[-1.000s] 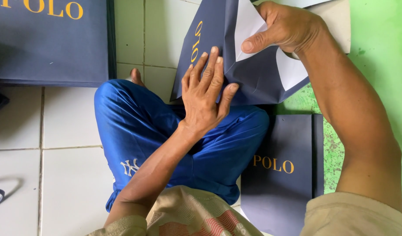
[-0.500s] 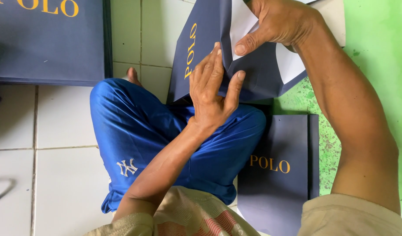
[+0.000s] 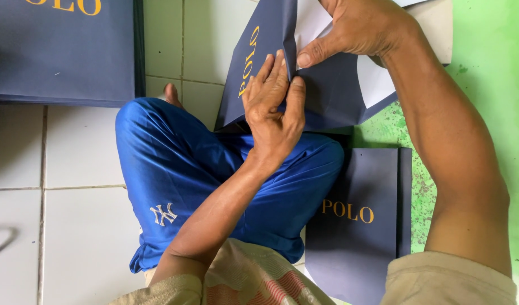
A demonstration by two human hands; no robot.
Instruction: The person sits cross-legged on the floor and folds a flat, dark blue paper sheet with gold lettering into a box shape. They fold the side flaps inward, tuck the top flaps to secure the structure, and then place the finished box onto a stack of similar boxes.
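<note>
Across the person's lap, over blue shorts [image 3: 214, 169], a navy paper bag [image 3: 327, 96] with gold lettering is being worked, one flap turned back to show its white inner side [image 3: 313, 22]. The left hand [image 3: 273, 104] lies on the bag with its fingers straight and close together, flat against the navy face, thumb along the fold line; it presses down and grips nothing. Just above and to the right of it, the right hand [image 3: 358, 28] pinches the turned-back edge of the same bag between thumb and curled fingers, the thumb tip nearly meeting the left hand's fingertips. Below the right forearm, near the elbow, another flat navy bag [image 3: 355, 226] lies on the floor, partly on green-painted ground [image 3: 485, 73]. Far to the left of the left hand, at the upper corner, a stack of more navy bags [image 3: 62, 51] rests on white floor tiles [image 3: 73, 226].
</note>
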